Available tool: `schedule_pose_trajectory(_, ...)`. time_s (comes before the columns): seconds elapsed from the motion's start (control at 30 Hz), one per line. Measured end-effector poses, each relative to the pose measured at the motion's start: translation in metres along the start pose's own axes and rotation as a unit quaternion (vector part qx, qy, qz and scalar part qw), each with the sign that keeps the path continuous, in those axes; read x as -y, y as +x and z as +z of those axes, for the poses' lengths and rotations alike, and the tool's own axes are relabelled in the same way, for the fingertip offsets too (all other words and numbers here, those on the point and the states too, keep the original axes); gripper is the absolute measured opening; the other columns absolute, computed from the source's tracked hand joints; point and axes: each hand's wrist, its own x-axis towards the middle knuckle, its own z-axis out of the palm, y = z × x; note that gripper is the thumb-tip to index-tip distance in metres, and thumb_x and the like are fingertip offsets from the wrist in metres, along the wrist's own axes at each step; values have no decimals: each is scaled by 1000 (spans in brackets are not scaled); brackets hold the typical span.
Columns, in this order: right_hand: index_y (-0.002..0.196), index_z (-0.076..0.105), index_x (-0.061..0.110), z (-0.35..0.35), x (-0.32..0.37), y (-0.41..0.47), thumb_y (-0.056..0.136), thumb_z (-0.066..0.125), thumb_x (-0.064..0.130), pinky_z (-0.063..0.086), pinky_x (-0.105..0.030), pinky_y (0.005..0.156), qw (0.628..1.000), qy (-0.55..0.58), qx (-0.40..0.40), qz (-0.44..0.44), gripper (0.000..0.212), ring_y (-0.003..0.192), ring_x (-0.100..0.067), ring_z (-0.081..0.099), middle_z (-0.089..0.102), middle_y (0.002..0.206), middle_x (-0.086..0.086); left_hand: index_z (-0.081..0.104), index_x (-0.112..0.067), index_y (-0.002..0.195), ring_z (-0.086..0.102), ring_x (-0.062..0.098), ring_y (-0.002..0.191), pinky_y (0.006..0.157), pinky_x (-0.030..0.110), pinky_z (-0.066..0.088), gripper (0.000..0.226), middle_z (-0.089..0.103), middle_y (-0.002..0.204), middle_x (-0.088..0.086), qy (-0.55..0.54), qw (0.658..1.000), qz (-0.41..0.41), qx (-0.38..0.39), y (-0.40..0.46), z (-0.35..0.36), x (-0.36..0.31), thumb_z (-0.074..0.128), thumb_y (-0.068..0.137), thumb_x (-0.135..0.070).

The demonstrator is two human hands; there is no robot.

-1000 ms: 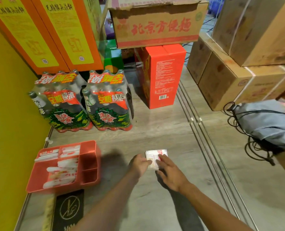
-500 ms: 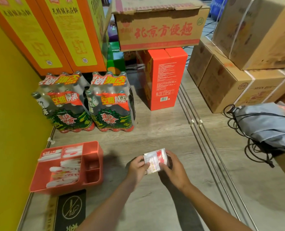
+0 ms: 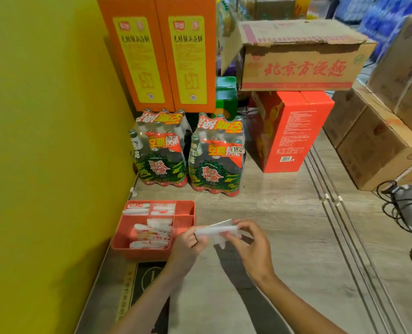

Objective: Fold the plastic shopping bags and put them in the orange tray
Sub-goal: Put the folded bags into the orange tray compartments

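The folded plastic bag (image 3: 218,231) sits at centre frame, slightly below the middle, lifted off the floor and held between your two hands just right of the orange tray (image 3: 188,208). Your left hand (image 3: 188,247) pinches its left end with curled fingers; your right hand (image 3: 250,242) pinches the right end, thumb and fingertips closed on the film. Both grips hold the bag; neither is spread wide.

Handling judgement: the bag is thin, light and limp. It looks slick, and a loose corner hangs below the fold at the right. It is likely to spring open if you release one end. Hold across the folded thickness, not by a single layer, and keep the hanging corner tucked in.

The tray lies at lower left of centre, close to the yellow wall (image 3: 43,153). Its compartments already hold folded bags (image 3: 151,235); the narrow slot on its right side appears bare. Behind it, at mid frame, stand two shrink-wrapped bottle packs (image 3: 188,162) on the wood-pattern floor (image 3: 284,225).
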Motion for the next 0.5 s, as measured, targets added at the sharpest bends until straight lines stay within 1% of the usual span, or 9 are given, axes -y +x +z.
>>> schedule_pose_trajectory(0.07,95,66,17,20,9,-2,80,82,4,55,-20,84,999,-19,23,-41,25,107,-12,64,66,108,10,63,-31,92,64,12,77,65,21,52,26,65,78,-7,36,999,27,-19,-8,-26,0,60,96,-5)
schedule_pose_trajectory(0.13,96,66,20,39,17,-5,81,81,5,54,-19,86,996,-33,39,-66,26,110,-12,63,65,111,10,62,-31,89,63,9,76,65,19,49,26,66,77,-13,43,998,33,-31,-16,-50,2,57,97,-6)
schedule_pose_trajectory(0.17,97,66,21,49,21,-7,82,81,5,53,-18,87,996,-30,47,-73,26,110,-11,62,65,112,11,63,-30,91,65,9,79,67,21,51,23,67,80,-13,45,998,35,-39,-20,-61,3,58,98,-10)
schedule_pose_trajectory(0.23,95,65,20,69,28,-10,82,80,5,53,-17,86,994,-25,65,-83,25,111,-11,62,64,111,12,67,-30,99,68,11,89,78,30,56,13,71,90,-9,38,997,35,-53,-26,-84,10,61,99,-18)
schedule_pose_trajectory(0.3,94,65,20,88,32,-13,80,81,6,53,-17,87,992,-24,88,-93,25,110,-11,62,64,111,11,69,-34,108,68,10,102,88,31,56,16,73,103,-9,27,997,32,-65,-34,-106,17,65,96,-23)
schedule_pose_trajectory(0.37,93,65,22,106,34,-15,80,81,7,53,-18,88,988,-39,115,-90,26,109,-10,63,65,109,13,69,-34,112,66,5,107,92,29,55,22,73,108,-14,10,997,16,-79,-40,-125,23,67,95,-20)
schedule_pose_trajectory(0.43,96,63,26,123,37,-16,83,80,10,57,-22,86,987,-47,146,-55,26,107,-8,65,68,107,15,68,-30,113,67,3,104,89,28,57,23,72,107,-17,8,996,7,-90,-43,-141,26,66,96,-15)
schedule_pose_trajectory(0.5,108,61,30,138,43,-14,86,78,12,59,-25,83,983,-45,177,-28,33,104,-4,67,68,107,18,66,-29,111,69,2,97,84,29,60,22,73,103,-15,13,995,-6,-101,-44,-157,28,64,96,-13)
